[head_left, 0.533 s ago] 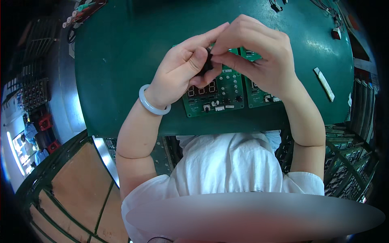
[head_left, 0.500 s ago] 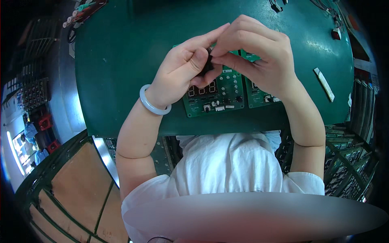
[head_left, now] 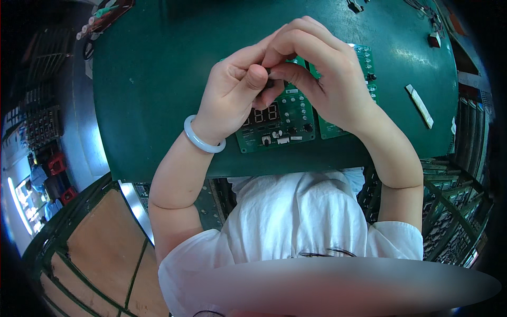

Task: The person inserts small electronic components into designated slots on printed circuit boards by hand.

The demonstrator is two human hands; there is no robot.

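Note:
Above the green circuit boards, both my hands meet at a small black part (head_left: 270, 82), mostly hidden by fingers, so its kind does not show. My left hand (head_left: 232, 95), with a pale bangle at the wrist, is closed round it, thumb on top. My right hand (head_left: 330, 79) pinches at the same part with thumb and forefinger. Beneath lies one circuit board (head_left: 303, 124) with a digit display, a white connector and small round components. A second circuit board (head_left: 371, 66) rests to its right, largely covered by my right hand.
A flat white strip (head_left: 420, 106) lies on the green tabletop (head_left: 153, 95) at the right. Cables with a dark red connector (head_left: 434, 40) are at the far right corner. Pens (head_left: 95, 20) stick out at the far left. Green racks stand on both sides below the table.
Both hands have shifted slightly left with the black part, and more of the right circuit board shows. The fingers remain together at the part, which is now more covered.

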